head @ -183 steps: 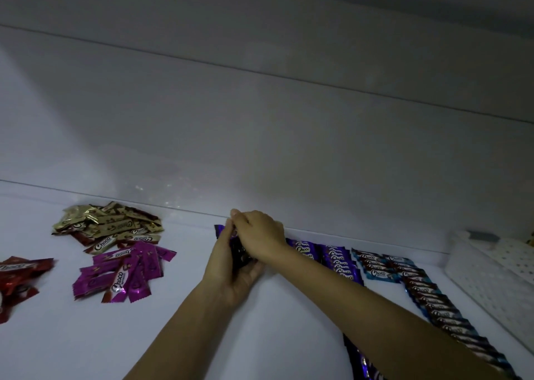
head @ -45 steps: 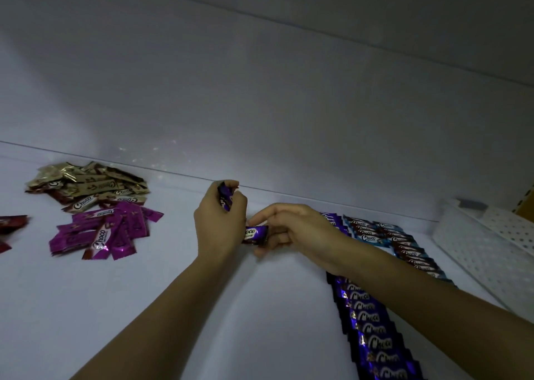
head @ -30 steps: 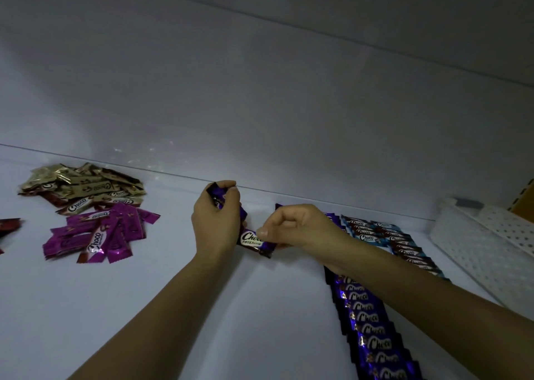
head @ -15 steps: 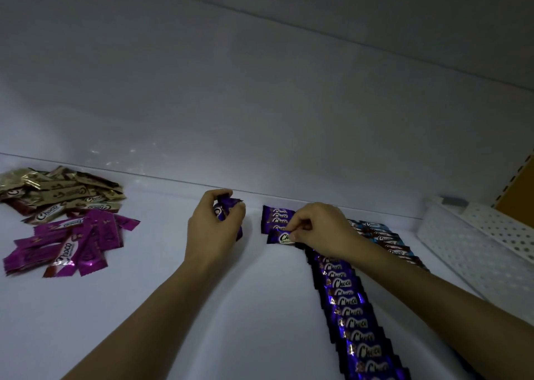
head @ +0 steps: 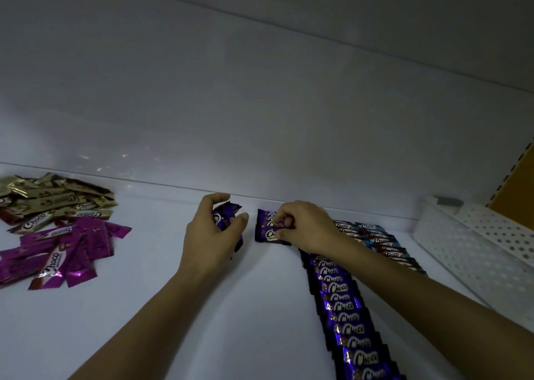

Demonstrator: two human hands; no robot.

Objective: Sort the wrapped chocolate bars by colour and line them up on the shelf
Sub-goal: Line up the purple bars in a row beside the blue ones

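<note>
The left hand [head: 212, 236] curls its fingers around several purple bars [head: 227, 215]. The right hand [head: 307, 226] pinches one bar [head: 267, 235] at the far end of the purple row [head: 344, 310]. The white basket [head: 474, 252] hides its inside.

On the white shelf board [head: 144, 307], the left hand [head: 212, 235] grips a small bunch of purple foil-wrapped chocolate bars [head: 226, 216], fingers curled round it. Just to its right, the right hand [head: 306, 226] pinches a single purple wrapped bar [head: 267, 233] at the far end of a long row of purple bars [head: 344, 316] running near to far. A row of blue-wrapped bars [head: 381, 241] lies beside it on the right, then a white perforated plastic basket [head: 476, 252]. At left lies a loose heap of magenta-wrapped bars [head: 66, 249]; beyond it, a heap of gold-wrapped bars [head: 52, 199].
</note>
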